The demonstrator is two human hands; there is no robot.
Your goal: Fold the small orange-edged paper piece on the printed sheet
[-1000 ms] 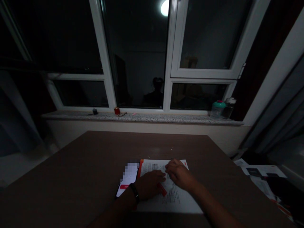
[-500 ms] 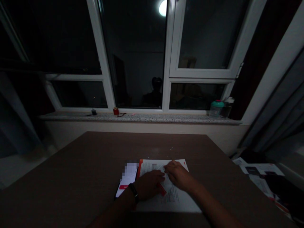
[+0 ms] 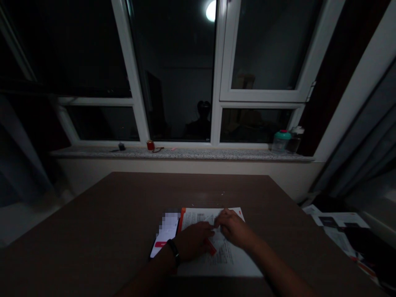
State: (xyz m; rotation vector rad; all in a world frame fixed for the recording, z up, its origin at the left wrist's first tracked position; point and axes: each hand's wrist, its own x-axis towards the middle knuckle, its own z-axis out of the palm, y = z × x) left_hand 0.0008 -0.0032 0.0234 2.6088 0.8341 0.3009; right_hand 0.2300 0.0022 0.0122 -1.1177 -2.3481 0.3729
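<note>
A white printed sheet or booklet [image 3: 235, 264] with an orange left edge lies on the brown table [image 3: 130, 194]. My left hand [image 3: 194, 239], with a dark band at the wrist, rests on its left part. A small red piece [image 3: 210, 247] shows beneath my left fingers; whether they hold it is too dark to tell. My right hand [image 3: 232, 227] is on the upper right of the page, its fingers bent together near my left fingertips. What they pinch, if anything, is too small to make out. Left of the page lies a lit phone [image 3: 165, 235].
Tiny white bits lie on the table beyond the page. On the stone windowsill [image 3: 198, 153] stand a red jar [image 3: 150, 145], a small dark item [image 3: 121, 146] and a bottle with a green lid [image 3: 281, 141]. Papers [image 3: 340, 220] lie at the right, beside the table.
My right fingers have shifted slightly to the right and are curled a little more. My left hand has barely moved, and the page and phone lie as before.
</note>
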